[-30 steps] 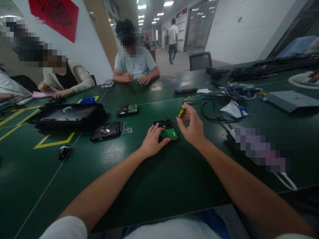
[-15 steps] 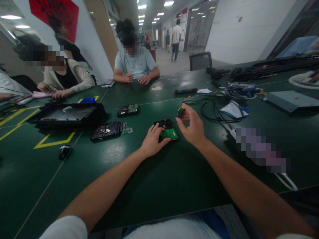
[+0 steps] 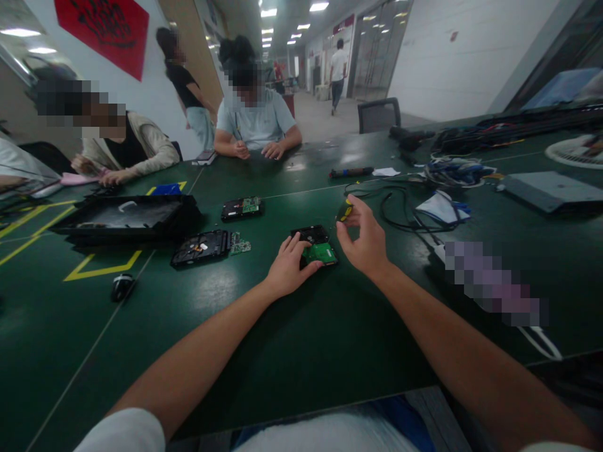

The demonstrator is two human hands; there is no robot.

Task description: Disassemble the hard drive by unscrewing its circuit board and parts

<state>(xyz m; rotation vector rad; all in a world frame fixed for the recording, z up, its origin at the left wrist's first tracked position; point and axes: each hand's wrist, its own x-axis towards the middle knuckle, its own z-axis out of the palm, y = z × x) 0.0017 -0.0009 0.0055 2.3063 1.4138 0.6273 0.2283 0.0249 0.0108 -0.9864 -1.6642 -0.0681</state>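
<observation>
A hard drive (image 3: 324, 253) with a green circuit board lies on the green table in front of me. My left hand (image 3: 288, 267) grips it from the left, thumb along its near edge and fingers over its black part. Up and to the right, my right hand (image 3: 366, 242) pinches a short black-and-yellow screwdriver handle (image 3: 344, 211) between thumb and fingers, apart from the drive. The screwdriver's tip cannot be made out. To the left lie a second hard drive (image 3: 201, 248), with a loose circuit board (image 3: 240, 243) at its end, and a third hard drive (image 3: 235, 209).
Black stacked trays (image 3: 127, 220) and a computer mouse (image 3: 122, 287) are on the left. On the right lie a black cable (image 3: 386, 207), a white-and-blue glove (image 3: 441, 208) and a grey metal case (image 3: 553, 190). Co-workers sit across the table, one person (image 3: 252, 119) straight ahead.
My right hand has shifted slightly right and tilted the screwdriver handle. My left hand and the hard drive stay put. In the background, a standing person has moved right and another walks farther off.
</observation>
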